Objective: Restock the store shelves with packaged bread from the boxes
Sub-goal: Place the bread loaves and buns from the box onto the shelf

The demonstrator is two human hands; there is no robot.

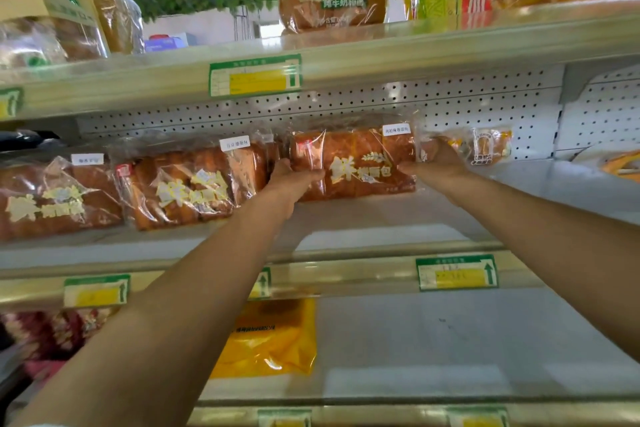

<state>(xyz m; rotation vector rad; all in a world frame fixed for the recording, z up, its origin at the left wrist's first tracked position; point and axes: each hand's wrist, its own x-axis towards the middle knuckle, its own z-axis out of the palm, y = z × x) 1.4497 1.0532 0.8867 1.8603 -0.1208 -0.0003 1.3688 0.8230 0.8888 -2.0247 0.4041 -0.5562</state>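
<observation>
Bread is going onto the middle shelf (381, 215): a clear-wrapped brown loaf (356, 165) with pale lettering sits at the far part of the shelf board, against the perforated back panel (467, 104). The person grips it at both ends. The left hand (294, 177) curls round the loaf's left end, thumb across the front of the wrapper. The right hand (436, 158) cups the right end, fingers wrapped behind the package.

Judging from this, the step in hand is placing and squaring up one loaf in its row. Just to the left lies a second matching loaf (187, 189), close beside the held one, and a third loaf (52, 198) lies further left. To the right, a small yellow-labelled packet (490, 146) stands just beside the right hand.

The next move likely calls for pushing the loaf level with its neighbours, label facing out, then letting go with both hands without dragging the loose wrapper or knocking the small packet. Bare shelf remains to the right and on the lower shelf (450, 340), where an orange packet (270, 340) lies, so restocking seems far from finished. No boxes are in view.
</observation>
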